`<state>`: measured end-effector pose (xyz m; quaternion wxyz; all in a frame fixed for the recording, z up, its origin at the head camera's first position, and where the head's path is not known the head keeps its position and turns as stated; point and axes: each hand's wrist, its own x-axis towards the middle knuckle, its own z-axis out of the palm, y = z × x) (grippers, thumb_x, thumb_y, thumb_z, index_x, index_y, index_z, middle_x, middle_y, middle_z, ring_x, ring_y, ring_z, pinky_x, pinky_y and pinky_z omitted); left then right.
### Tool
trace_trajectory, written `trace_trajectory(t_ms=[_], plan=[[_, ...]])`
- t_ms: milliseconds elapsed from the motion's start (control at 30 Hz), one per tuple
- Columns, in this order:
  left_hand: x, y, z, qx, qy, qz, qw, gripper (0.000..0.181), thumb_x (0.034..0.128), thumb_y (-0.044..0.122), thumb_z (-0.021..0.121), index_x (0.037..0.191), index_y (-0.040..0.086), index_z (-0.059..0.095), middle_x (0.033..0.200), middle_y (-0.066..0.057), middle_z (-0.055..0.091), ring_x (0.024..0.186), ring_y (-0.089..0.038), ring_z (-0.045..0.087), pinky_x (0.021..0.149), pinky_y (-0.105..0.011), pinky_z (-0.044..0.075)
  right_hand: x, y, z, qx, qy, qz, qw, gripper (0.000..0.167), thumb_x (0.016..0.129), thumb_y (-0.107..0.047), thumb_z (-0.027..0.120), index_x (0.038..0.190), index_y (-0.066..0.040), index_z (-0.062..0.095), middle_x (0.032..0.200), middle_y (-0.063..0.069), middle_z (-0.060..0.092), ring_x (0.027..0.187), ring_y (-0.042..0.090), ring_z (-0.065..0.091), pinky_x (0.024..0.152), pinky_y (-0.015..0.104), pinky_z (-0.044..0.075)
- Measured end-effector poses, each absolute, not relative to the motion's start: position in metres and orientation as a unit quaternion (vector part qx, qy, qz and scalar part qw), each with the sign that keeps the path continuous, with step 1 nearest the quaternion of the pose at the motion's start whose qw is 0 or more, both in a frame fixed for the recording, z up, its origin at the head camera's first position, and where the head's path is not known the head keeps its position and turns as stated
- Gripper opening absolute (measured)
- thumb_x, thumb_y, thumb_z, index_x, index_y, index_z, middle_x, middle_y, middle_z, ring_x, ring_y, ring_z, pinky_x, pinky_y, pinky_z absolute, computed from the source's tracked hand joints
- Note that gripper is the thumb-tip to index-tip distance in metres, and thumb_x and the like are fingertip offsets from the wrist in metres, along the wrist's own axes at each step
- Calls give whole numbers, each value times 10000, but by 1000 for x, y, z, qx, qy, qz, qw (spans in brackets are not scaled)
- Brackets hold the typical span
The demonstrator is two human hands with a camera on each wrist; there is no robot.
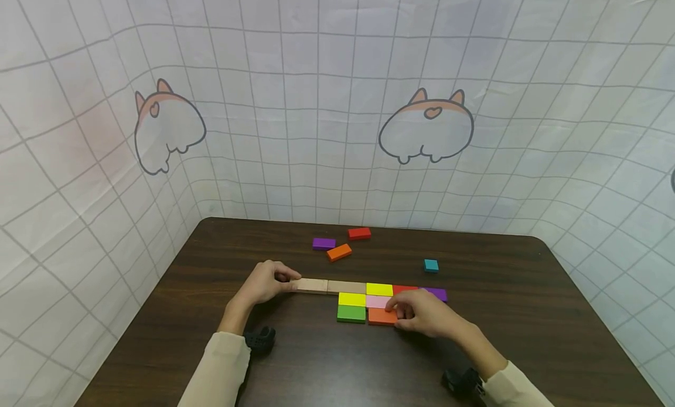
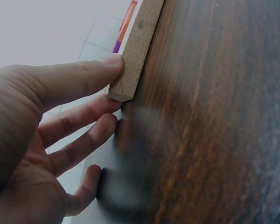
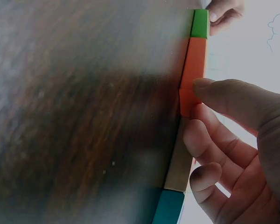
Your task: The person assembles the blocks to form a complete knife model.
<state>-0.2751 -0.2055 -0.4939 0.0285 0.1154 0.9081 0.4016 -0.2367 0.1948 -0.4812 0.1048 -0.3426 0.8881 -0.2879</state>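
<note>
Part-closed, my left hand (image 1: 262, 284) pinches the pale wooden block (image 1: 312, 286) at nine o'clock from the flat pink block (image 1: 377, 301), my right hand (image 1: 428, 314) the orange rectangular block (image 1: 381, 317) at six; uneven pushing could skew them.

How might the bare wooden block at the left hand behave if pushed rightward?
The bare wooden block should stay stiff: its grain and straight edges suggest solid wood. It seems unlikely to roll or tip, lying flat on the dark table. It would probably shove the second bare block, set end to end with it.
</note>
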Motion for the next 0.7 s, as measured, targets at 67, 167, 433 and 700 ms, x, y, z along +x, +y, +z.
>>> trace_trajectory(t_ms=[67,167,433,700], plan=[[-275,-206,-494,116,907,403,29,166,855,116,853,1013,164,837,901,37,671,786,-167,569,689,-342,497,-237,193,-481,-345,889,-285,103,222,890,-64,801,1091,-108,717,786,-106,574,699,52,528,660,269,489],[-276,-206,-494,116,906,406,31,167,855,118,853,1014,164,836,898,37,668,782,-169,568,686,-342,496,-236,192,-480,-347,889,-281,100,216,894,-74,800,1090,-110,715,784,-108,571,697,47,524,657,266,485],[-275,-206,-494,117,905,407,31,169,856,112,851,1017,161,837,890,34,663,776,-173,560,677,-344,491,-235,190,-478,-347,889,-282,101,217,896,-84,803,1094,-104,717,786,-115,572,704,50,531,657,264,489],[-275,-205,-494,115,905,407,32,165,855,107,851,1011,160,837,893,33,664,780,-173,562,685,-343,493,-239,190,-478,-355,886,-280,105,213,892,-97,809,1085,-118,720,776,-123,578,687,39,532,646,255,492]])
